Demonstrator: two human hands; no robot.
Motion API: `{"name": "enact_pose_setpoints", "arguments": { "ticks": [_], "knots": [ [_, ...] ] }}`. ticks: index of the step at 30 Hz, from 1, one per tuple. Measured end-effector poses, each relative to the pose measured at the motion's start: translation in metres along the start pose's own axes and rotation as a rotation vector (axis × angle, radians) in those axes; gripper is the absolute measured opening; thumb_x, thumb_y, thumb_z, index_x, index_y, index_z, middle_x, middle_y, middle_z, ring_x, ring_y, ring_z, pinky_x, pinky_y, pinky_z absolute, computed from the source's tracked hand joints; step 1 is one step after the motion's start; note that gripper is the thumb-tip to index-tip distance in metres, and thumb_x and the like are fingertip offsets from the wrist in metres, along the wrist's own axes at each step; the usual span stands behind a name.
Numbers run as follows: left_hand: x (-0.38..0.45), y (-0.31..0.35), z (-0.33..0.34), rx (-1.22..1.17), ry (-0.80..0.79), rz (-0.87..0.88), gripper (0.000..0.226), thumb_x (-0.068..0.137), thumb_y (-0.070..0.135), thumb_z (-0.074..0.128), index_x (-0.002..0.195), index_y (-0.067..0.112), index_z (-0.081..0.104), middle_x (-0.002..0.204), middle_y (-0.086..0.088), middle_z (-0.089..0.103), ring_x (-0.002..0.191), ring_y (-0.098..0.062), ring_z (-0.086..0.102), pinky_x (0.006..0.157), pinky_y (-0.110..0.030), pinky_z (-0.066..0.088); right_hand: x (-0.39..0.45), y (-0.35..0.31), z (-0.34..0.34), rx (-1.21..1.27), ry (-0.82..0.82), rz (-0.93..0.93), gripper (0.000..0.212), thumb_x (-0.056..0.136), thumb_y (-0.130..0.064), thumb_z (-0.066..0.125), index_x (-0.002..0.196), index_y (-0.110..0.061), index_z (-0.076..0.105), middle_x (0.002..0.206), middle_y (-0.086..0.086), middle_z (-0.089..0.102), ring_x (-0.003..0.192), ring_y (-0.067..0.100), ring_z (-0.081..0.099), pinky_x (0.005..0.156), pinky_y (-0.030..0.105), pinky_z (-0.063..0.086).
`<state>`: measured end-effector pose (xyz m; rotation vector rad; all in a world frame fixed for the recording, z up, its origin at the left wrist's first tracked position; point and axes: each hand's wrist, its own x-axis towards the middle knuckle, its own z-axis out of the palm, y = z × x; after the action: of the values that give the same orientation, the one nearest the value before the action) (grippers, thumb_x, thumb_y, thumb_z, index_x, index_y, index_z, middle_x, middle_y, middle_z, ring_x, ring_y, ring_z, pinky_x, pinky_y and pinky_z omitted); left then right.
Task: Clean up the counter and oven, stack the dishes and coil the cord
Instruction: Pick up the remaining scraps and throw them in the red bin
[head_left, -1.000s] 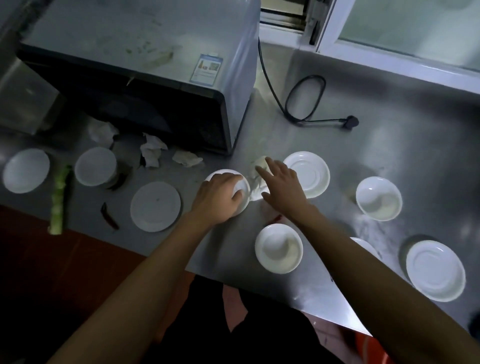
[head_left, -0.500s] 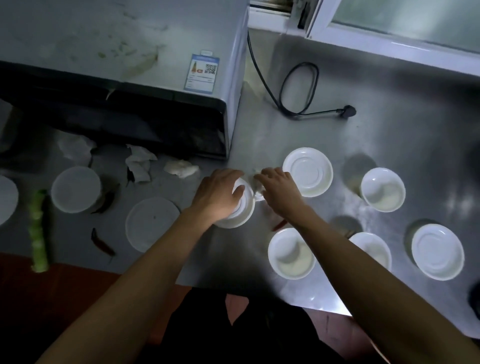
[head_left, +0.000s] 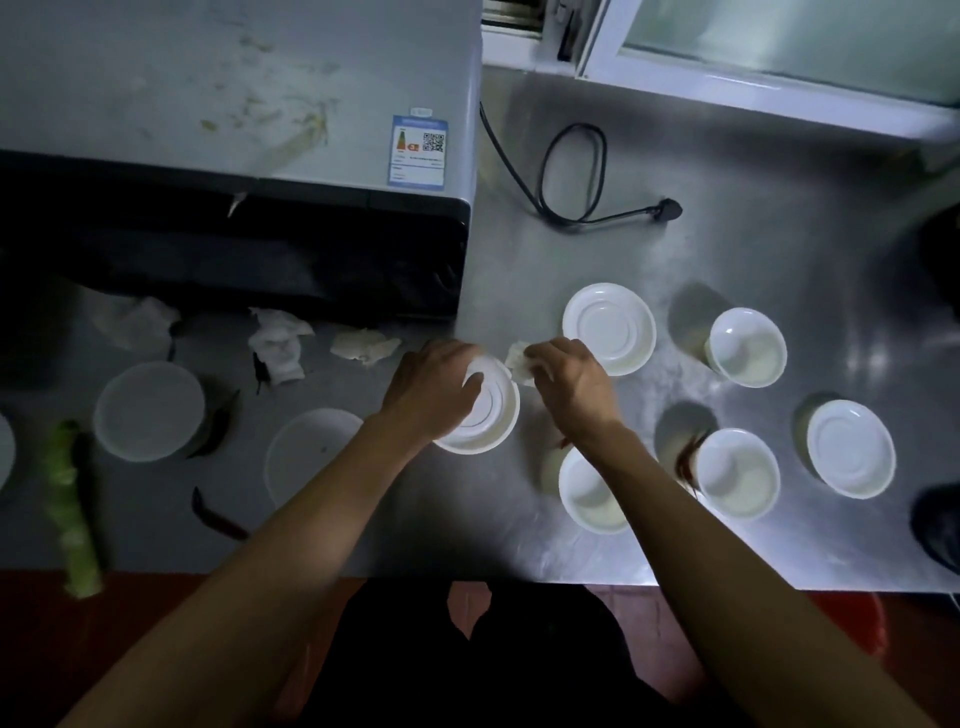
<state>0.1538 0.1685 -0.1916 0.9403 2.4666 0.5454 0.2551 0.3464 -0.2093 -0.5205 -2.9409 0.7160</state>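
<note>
White saucer (head_left: 483, 415), now tilted off the worktop (head_left: 753, 249), sits gripped in the left hand (head_left: 434, 387) while the right hand (head_left: 566, 382) pinches up crumpled tissue (head_left: 519, 364), clearing litter.

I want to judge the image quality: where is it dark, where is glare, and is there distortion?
Head view: the left of the counter is dim, so the lidded container looks grey; glare brightens the steel near the right bowl; the wide-angle lens bends the window frame; the green stalk looks blurred.
</note>
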Motion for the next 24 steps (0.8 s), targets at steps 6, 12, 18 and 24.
{"name": "enact_pose_setpoints", "arguments": {
  "ticks": [6,12,18,24],
  "knots": [
    [-0.022,-0.005,-0.008,0.027,0.083,-0.036,0.035,0.095,0.029,0.054,0.128,0.018,0.06,0.128,-0.002,0.062,0.117,-0.027,0.054,0.098,-0.044,0.044,-0.01,-0.025,0.0,0.076,0.008,-0.048,0.02,0.08,-0.003,0.061,0.098,-0.006,0.07,0.092,0.014,0.068,0.085,0.038,0.061,0.068,0.046,0.054],
    [-0.062,-0.007,-0.007,0.092,0.094,-0.201,0.036,0.096,0.032,0.05,0.13,0.023,0.058,0.127,0.001,0.062,0.116,-0.024,0.056,0.097,-0.046,0.046,-0.022,-0.047,0.01,0.133,-0.045,-0.111,0.024,0.086,-0.006,0.061,0.108,-0.008,0.07,0.104,0.014,0.067,0.095,0.036,0.06,0.076,0.045,0.054],
    [-0.104,-0.023,-0.01,0.072,0.157,-0.263,0.041,0.098,0.031,0.054,0.137,0.017,0.055,0.139,-0.005,0.056,0.127,-0.025,0.049,0.103,-0.046,0.042,-0.034,-0.071,0.014,0.185,-0.056,-0.182,0.028,0.085,-0.001,0.061,0.111,-0.005,0.07,0.111,0.016,0.068,0.101,0.038,0.06,0.081,0.041,0.052],
    [-0.123,-0.049,-0.021,0.065,0.181,-0.307,0.047,0.097,0.028,0.055,0.142,0.018,0.049,0.147,-0.003,0.048,0.133,-0.025,0.044,0.108,-0.044,0.034,-0.04,-0.09,0.018,0.182,-0.074,-0.232,0.024,0.09,-0.001,0.058,0.111,-0.005,0.07,0.111,0.016,0.07,0.101,0.037,0.062,0.086,0.042,0.051]
  ]
}}
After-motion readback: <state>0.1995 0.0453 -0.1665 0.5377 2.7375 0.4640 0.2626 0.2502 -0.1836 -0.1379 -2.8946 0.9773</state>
